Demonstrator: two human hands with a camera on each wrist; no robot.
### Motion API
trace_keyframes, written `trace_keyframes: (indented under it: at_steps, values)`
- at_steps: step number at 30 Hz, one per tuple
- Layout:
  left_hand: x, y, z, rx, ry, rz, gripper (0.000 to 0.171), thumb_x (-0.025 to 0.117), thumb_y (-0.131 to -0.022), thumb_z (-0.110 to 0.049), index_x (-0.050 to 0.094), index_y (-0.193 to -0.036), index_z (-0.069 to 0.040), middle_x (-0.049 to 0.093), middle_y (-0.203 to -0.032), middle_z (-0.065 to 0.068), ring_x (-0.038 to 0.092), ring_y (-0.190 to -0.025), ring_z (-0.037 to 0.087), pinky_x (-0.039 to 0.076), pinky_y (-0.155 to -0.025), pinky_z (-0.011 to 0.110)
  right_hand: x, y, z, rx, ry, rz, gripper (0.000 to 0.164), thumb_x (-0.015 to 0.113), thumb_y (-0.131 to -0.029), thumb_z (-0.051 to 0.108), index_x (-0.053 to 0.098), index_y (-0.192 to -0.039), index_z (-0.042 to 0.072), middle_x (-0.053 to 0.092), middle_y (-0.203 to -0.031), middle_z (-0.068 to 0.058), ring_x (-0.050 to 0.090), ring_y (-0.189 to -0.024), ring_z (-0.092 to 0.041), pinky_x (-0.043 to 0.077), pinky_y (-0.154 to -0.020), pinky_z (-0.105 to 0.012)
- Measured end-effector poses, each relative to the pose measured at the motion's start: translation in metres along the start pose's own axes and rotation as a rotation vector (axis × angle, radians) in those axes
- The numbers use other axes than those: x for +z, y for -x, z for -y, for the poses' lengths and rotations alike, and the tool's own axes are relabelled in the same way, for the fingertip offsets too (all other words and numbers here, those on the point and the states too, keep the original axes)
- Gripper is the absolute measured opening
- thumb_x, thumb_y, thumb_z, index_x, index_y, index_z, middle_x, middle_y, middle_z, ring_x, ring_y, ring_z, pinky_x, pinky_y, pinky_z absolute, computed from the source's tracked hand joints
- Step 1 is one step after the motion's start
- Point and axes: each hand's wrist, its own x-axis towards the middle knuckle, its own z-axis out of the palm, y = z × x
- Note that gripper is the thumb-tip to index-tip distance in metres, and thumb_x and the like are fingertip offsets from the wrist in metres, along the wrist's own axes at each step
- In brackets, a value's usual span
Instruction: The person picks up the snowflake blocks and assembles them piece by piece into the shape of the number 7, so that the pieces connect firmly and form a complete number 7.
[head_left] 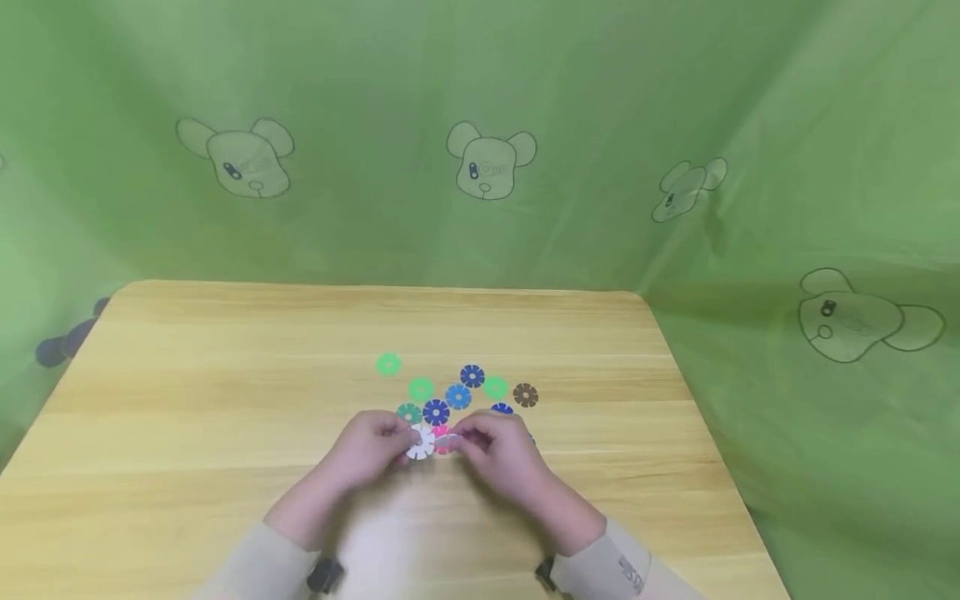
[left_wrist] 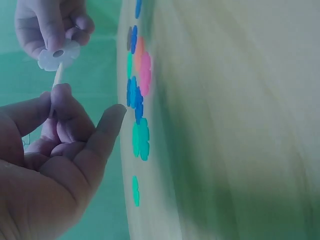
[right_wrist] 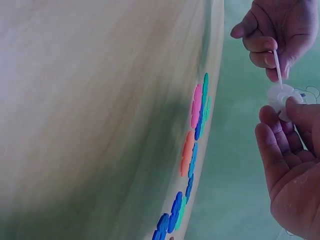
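Note:
Two white notched discs meet edge to edge above the table, turned crosswise to each other. My left hand pinches one white disc between thumb and fingertips; in the left wrist view this disc appears edge-on. From the other side my right hand pinches the second white disc by its rim. The left disc's edge reaches the right disc's rim in both wrist views. Behind the fingers, a pink notched disc lies on the table, partly covered by the hands.
Several flat notched discs lie loosely grouped beyond the hands, among them a light green disc, a dark blue disc and a brown disc. An orange disc is among them. Green curtains surround the wooden table.

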Motion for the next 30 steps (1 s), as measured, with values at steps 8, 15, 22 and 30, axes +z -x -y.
trace_keyframes:
  at_steps: [8, 15, 22, 30]
  values:
    - [0.0, -0.002, -0.005, 0.014, 0.117, 0.026, 0.015, 0.068, -0.1, -0.009, 0.074, -0.096, 0.005, 0.07, -0.075, 0.005, 0.068, -0.072, 0.023, 0.061, -0.072, 0.038, -0.003, -0.001, 0.002, -0.078, -0.033, -0.061, 0.011, 0.085, -0.087, 0.002, 0.078, -0.093, 0.008, 0.075, -0.087, 0.002, 0.064, -0.074, -0.006, 0.06, -0.067, -0.022]
    - [0.01, 0.002, 0.001, -0.014, 0.222, 0.031, 0.015, 0.069, -0.099, -0.006, 0.071, -0.097, 0.008, 0.07, -0.077, 0.007, 0.068, -0.068, 0.017, 0.065, -0.073, 0.039, 0.001, 0.006, -0.001, -0.181, -0.068, -0.123, 0.013, 0.086, -0.083, -0.003, 0.077, -0.09, 0.004, 0.075, -0.084, -0.001, 0.068, -0.075, -0.009, 0.062, -0.067, -0.022]
    - [0.022, 0.005, -0.001, -0.038, 0.269, 0.021, 0.012, 0.07, -0.097, -0.002, 0.071, -0.096, 0.01, 0.07, -0.081, 0.01, 0.067, -0.066, 0.016, 0.065, -0.069, 0.037, 0.0, 0.014, -0.006, -0.289, -0.11, -0.171, 0.018, 0.084, -0.08, -0.012, 0.076, -0.087, 0.003, 0.075, -0.082, -0.004, 0.071, -0.073, -0.015, 0.063, -0.067, -0.022]
    - [0.025, 0.008, -0.008, -0.007, 0.248, -0.004, 0.01, 0.07, -0.095, -0.001, 0.072, -0.094, 0.009, 0.07, -0.083, 0.008, 0.065, -0.066, 0.016, 0.063, -0.067, 0.033, -0.002, 0.019, -0.005, -0.378, -0.15, -0.193, 0.018, 0.082, -0.081, -0.014, 0.074, -0.088, 0.001, 0.075, -0.082, -0.009, 0.072, -0.072, -0.02, 0.063, -0.068, -0.022]
